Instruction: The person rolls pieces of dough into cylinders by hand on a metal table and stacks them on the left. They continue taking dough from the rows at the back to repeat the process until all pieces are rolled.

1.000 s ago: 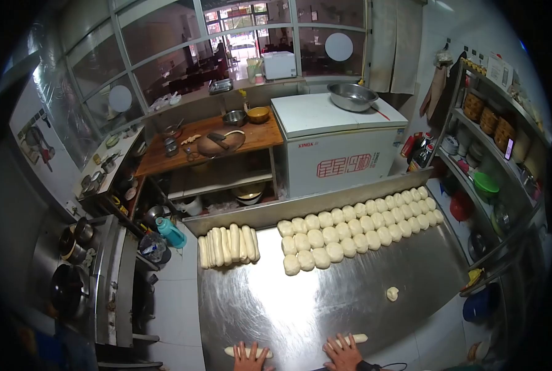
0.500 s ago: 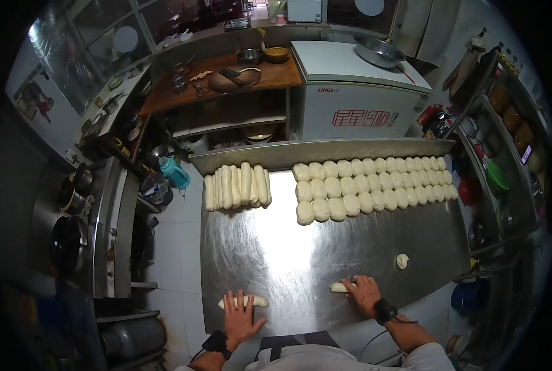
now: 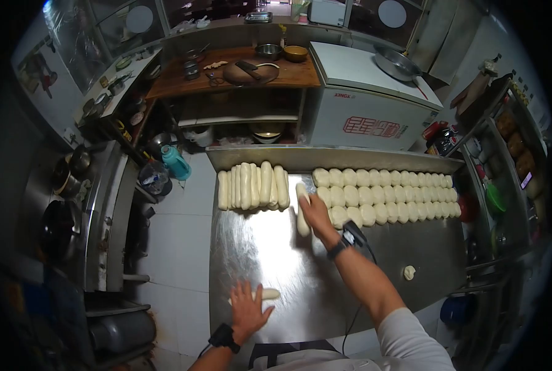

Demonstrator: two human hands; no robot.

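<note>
My left hand (image 3: 249,310) lies flat with spread fingers over a dough roll (image 3: 270,294) near the front left of the metal table. Between the stacked dough rolls (image 3: 246,185) and the rows of dough balls, my right hand (image 3: 316,213) grips another dough roll (image 3: 302,224), its fingers curled over the side. That roll points away from me, close to the left end of the rows. Several smooth, pale dough balls (image 3: 369,214) sit packed in three rows along the back. A small dough lump (image 3: 409,272) rests alone at the right.
The metal table (image 3: 325,297) has a raised back edge (image 3: 350,159). Beyond it stand a white chest freezer (image 3: 362,111) and a wooden counter (image 3: 195,83). A stove (image 3: 106,229) is at the left, with a turquoise flask (image 3: 176,164) on the floor. Shelves (image 3: 505,154) line the right side.
My right hand has moved forward and left from the front of the table, with a dough roll in it. My left hand stays on its roll. The view has shifted slightly.
</note>
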